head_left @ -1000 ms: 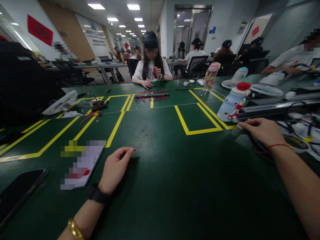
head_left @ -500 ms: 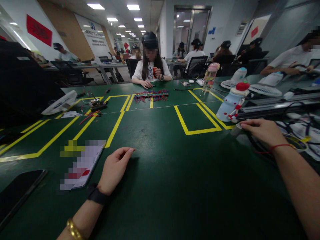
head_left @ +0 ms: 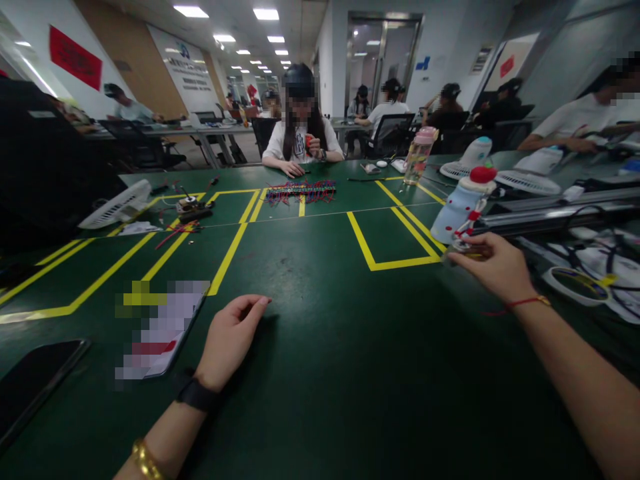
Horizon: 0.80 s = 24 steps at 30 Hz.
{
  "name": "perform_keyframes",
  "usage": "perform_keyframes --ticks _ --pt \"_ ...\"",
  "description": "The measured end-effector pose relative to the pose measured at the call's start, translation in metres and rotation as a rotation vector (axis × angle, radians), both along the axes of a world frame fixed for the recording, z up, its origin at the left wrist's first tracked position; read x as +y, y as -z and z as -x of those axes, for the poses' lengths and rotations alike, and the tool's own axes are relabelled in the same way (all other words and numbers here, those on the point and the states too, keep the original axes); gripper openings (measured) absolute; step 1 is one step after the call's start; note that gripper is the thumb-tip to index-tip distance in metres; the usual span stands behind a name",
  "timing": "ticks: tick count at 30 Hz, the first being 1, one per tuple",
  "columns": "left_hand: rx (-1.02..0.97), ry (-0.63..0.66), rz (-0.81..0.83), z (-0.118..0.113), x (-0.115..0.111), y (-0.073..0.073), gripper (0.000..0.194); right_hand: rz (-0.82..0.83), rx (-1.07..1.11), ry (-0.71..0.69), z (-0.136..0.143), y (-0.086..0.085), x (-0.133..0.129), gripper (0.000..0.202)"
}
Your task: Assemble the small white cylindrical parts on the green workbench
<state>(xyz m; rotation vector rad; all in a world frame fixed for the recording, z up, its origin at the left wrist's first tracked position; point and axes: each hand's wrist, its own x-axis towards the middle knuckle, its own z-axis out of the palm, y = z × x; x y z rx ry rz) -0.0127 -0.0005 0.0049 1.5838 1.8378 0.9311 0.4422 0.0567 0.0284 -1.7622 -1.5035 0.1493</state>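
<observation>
Wearer's R hand (head_left: 495, 270), thumb and fingertips closed on a small grey cylinder (head_left: 458, 249), works at the R side of a dark-green tabletop (head_left: 350, 380). The piece is blurry and part-hidden; can't tell from here if it touches the table. It sits just in front of a light-blue, red-spotted bottle w/ a red top (head_left: 451, 212), nr. the corner of a yellow tape outline (head_left: 373, 253). A thin red string bracelet (head_left: 525, 304) rings that wrist.

L hand (head_left: 231, 337) rests nr. table center, fingers curled, thumb drawn against forefinger; black band (head_left: 197, 392) and gold bangle (head_left: 146, 460) on that arm. Beside it, a flat pale-lilac slab (head_left: 175, 330), partly pixelated; a black glassy phone (head_left: 43, 380) lies farther L.

Far R: white and black cables (head_left: 620, 260) nr. long metal rails (head_left: 555, 208). Beyond the blue bottle, a clear bottle w/ pink lid (head_left: 419, 160) and 2 white fans. Mid-table, far side: a row of red-and-blue wires (head_left: 300, 192). Across, a co-worker in dark headgear and white tee (head_left: 300, 137), one hand on the table, the other holding an orange-red item. More people sit at desks in the bkgd.
</observation>
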Motion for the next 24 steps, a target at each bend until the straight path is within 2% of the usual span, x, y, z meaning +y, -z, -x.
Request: perform_keyframes --ticks 2,4,6,9,13,17,20,24 --pt "0.022 0.045 -0.021 -0.006 -0.002 -0.001 0.035 -0.095 0.135 -0.227 0.044 0.003 -0.01 0.042" --pt "0.061 0.113 -0.033 -0.012 -0.005 -0.001 0.034 -0.105 0.196 -0.51 0.093 0.007 -0.026 0.037" --pt "0.103 0.169 -0.045 -0.016 -0.007 -0.001 0.033 -0.095 0.211 -0.737 0.136 0.01 -0.045 0.03" --pt "0.148 0.193 -0.063 -0.017 -0.008 0.001 0.032 -0.054 0.218 -0.91 0.175 0.016 -0.068 0.026" --pt "0.142 0.2 -0.079 -0.022 -0.01 0.0 0.028 0.038 0.214 -0.932 0.184 0.024 -0.076 0.031" --pt "0.03 0.321 -0.167 -0.045 -0.02 -0.012 0.024 0.144 0.305 -0.857 0.182 0.031 -0.075 0.046" --pt "-0.011 0.424 -0.196 -0.065 -0.028 -0.021 0.024 0.163 0.372 -0.855 0.184 0.034 -0.075 0.049" --pt "0.006 0.46 -0.224 -0.08 -0.031 -0.025 0.021 0.135 0.353 -0.85 0.186 0.034 -0.076 0.048"
